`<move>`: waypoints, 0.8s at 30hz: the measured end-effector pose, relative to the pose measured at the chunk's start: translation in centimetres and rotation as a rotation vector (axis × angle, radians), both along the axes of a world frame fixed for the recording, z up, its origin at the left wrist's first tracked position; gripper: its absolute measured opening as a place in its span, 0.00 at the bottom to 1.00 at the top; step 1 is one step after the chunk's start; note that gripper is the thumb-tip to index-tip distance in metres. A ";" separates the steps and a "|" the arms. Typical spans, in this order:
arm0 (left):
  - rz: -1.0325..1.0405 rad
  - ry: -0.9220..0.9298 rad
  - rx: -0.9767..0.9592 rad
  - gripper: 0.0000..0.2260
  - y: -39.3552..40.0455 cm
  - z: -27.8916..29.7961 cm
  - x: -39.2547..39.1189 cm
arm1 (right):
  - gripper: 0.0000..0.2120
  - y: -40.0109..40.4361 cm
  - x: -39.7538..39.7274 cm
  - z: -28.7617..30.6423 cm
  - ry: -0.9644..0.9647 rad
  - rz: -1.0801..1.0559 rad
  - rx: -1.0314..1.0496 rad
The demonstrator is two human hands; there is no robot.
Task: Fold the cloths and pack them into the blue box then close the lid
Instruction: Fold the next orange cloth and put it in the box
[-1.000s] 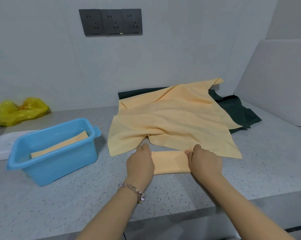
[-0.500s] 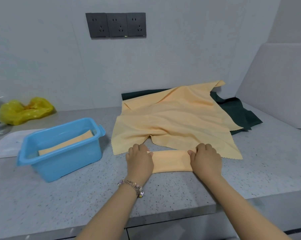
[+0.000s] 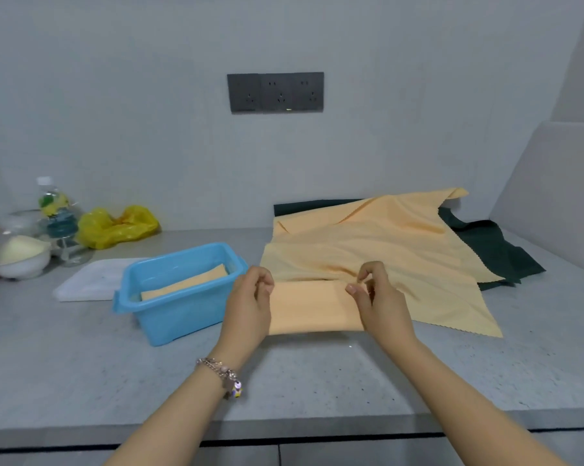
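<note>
I can read no text, number or brand anywhere in front of me. The bottle (image 3: 53, 210) at the back left carries a green and yellow label, but its print is too blurred to make out. The dark socket panel (image 3: 275, 92) on the wall shows only its plug holes, with no marking I can read.

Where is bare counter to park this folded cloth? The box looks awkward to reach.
Bare counter in front of both hands, and front-left of the blue box. Crowded: spread cloths right, bowl and bottle far left.
</note>
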State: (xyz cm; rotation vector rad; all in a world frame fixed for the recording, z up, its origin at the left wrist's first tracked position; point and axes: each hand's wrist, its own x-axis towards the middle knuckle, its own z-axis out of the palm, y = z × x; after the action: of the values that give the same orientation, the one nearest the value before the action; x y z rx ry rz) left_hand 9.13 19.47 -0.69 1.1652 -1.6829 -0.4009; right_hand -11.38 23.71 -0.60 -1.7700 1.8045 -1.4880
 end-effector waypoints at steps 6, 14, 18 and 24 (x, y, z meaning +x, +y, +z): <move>0.133 -0.068 -0.108 0.06 0.5 3.7 6.9 | 0.03 -2.7 5.5 3.4 0.038 0.149 -0.044; 0.196 -0.228 0.112 0.18 0.3 6.9 15.0 | 0.17 -7.0 11.8 6.1 0.142 0.463 0.134; 0.274 -0.346 0.194 0.22 -1.1 8.2 18.0 | 0.21 -9.9 15.8 7.6 0.236 0.517 0.176; 0.337 -0.503 0.337 0.26 -4.1 8.3 19.2 | 0.23 -14.1 18.9 8.2 0.462 0.443 0.278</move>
State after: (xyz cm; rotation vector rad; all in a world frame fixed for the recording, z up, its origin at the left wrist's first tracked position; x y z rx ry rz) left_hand 28.31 15.36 7.64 1.8876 -1.8314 -0.1884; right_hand 7.55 9.59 7.58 -2.2884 1.5429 -0.6673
